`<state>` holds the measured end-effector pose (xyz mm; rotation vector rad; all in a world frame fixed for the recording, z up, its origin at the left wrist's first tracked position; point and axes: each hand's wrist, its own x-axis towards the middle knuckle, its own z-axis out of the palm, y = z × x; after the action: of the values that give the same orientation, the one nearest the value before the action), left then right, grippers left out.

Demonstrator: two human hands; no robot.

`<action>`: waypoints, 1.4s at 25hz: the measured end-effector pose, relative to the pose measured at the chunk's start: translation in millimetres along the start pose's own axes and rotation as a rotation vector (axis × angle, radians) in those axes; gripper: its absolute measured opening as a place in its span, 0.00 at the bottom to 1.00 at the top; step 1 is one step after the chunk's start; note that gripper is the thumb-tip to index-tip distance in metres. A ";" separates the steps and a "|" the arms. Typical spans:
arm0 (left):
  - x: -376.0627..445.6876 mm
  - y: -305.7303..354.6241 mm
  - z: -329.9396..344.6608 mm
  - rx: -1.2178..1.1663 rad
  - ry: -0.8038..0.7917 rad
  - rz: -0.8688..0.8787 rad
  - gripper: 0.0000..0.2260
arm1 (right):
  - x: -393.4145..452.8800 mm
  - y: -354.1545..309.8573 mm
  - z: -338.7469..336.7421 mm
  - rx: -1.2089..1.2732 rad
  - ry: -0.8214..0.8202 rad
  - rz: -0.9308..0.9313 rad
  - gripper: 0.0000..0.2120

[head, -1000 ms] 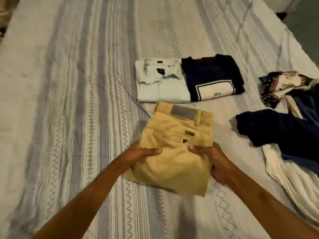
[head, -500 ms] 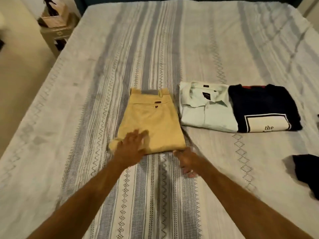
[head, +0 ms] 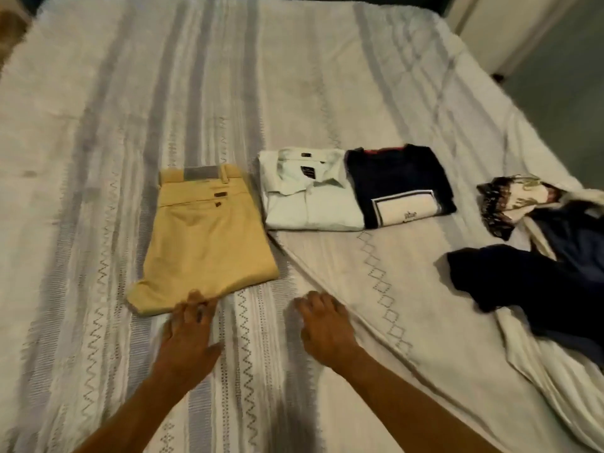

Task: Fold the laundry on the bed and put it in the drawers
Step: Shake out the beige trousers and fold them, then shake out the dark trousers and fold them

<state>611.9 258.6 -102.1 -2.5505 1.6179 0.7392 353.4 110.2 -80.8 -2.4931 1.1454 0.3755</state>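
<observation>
Folded tan trousers lie on the striped bedspread, left of a folded pale shirt and a folded navy T-shirt. My left hand hovers just below the trousers' near edge, fingers straight, fingertips at the hem, holding nothing. Further right, my right hand is held flat above the bedspread with nothing in it. A heap of unfolded laundry lies at the right: dark navy cloth, a patterned piece and white fabric.
The bed's right edge runs diagonally at the upper right, with grey floor and a pale door or wall beyond. A ridge in the bedspread runs from the shirt toward the near right.
Both hands carried the tan trousers left, set them down beside the pale shirt and let go. They have since drawn back toward me. The view has swung right, showing the laundry heap again.
</observation>
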 end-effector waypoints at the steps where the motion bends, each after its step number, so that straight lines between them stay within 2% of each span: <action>1: -1.2 11.0 0.9 0.005 -0.015 0.018 0.44 | -9.3 14.3 -2.6 -0.026 -0.043 -0.033 0.31; 4: 1.3 72.4 18.0 -0.001 -0.075 0.125 0.41 | -43.1 72.3 -16.4 -0.031 -0.101 0.037 0.32; 8: -9.4 197.2 50.5 -0.043 -0.181 0.206 0.40 | -120.6 166.8 -33.4 0.003 -0.117 0.171 0.26; 10: -10.9 263.5 57.8 -0.084 -0.192 0.212 0.39 | -167.1 226.9 -43.4 -0.043 0.029 0.179 0.23; 12: -7.5 333.6 62.7 -0.138 -0.185 0.288 0.38 | -210.9 300.6 -53.4 -0.107 0.208 0.265 0.22; 14: -1.2 402.1 65.0 -0.219 -0.197 0.355 0.40 | -244.7 372.1 -62.8 -0.146 0.318 0.446 0.26; 15: 4.7 436.2 66.6 -0.248 -0.192 0.383 0.39 | -258.6 406.3 -67.3 -0.149 0.315 0.549 0.30; 17: 17.5 499.6 64.1 -0.280 -0.180 0.424 0.36 | -278.8 466.1 -69.5 -0.144 0.257 0.721 0.39; 19: 32.0 562.3 66.6 -0.253 -0.133 0.467 0.34 | -289.5 515.3 -65.2 -0.136 0.184 0.807 0.41; 20: 38.8 589.4 68.0 -0.226 -0.103 0.478 0.35 | -290.5 531.0 -63.8 -0.150 0.191 0.796 0.37; 22: 49.9 629.2 71.8 -0.178 -0.076 0.470 0.36 | -288.0 549.7 -69.3 -0.176 0.291 0.723 0.22; 24: 52.3 653.1 76.9 -0.187 -0.067 0.456 0.36 | -290.8 558.8 -86.6 -0.110 0.365 0.653 0.11; 26: 47.7 662.9 77.6 -0.201 -0.031 0.418 0.38 | -299.4 565.0 -107.4 -0.010 0.439 0.572 0.10; 30: 37.4 670.2 57.5 -0.201 0.125 0.283 0.43 | -325.3 559.2 -184.1 0.234 0.765 0.421 0.12; 32: 31.6 672.0 31.1 -0.247 0.214 0.281 0.35 | -333.6 537.9 -234.3 0.246 0.887 0.281 0.09; 35: 22.7 663.0 -16.9 -0.271 0.310 0.445 0.17 | -342.3 496.6 -298.6 0.305 0.982 0.191 0.08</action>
<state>55.3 -69.1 50.2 -2.6111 2.3879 0.6454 -219.9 -89.2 210.0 -2.2793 1.6058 -1.0180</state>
